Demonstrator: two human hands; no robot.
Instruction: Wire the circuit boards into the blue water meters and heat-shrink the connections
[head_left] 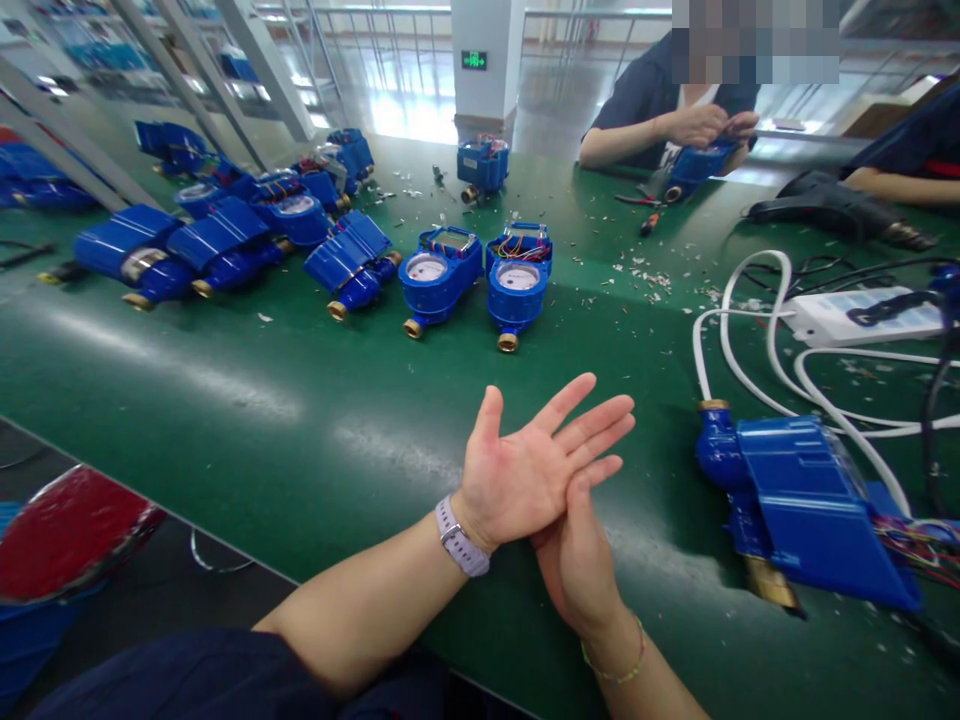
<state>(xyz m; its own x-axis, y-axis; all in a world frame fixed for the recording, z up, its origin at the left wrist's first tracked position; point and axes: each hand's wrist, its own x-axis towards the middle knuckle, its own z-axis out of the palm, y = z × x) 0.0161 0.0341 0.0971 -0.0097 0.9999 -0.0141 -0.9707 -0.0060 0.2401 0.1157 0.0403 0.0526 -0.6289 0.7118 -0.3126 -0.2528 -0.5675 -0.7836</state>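
Note:
My left hand (517, 475) is held palm up over the green table, its fingers stretched out and nothing in it. From below, my right hand (581, 565) clasps the little-finger edge of the left hand. The right thumb lies along that edge, while the other right fingers are mostly hidden beneath. Beyond the hands stand two blue water meters, one water meter (517, 283) with coloured wires showing and another water meter (435, 280) beside it. To the right, a larger-looking blue meter (810, 500) lies on its side with loose wires; neither hand touches it.
Several more blue meters (225, 240) sit at the left. A white power strip (862, 315) with looped white cable (731, 350) and a black heat gun or power tool (840, 210) lie at right. Scraps litter the green table (300, 430). A co-worker's hands (705, 125) handle a meter opposite.

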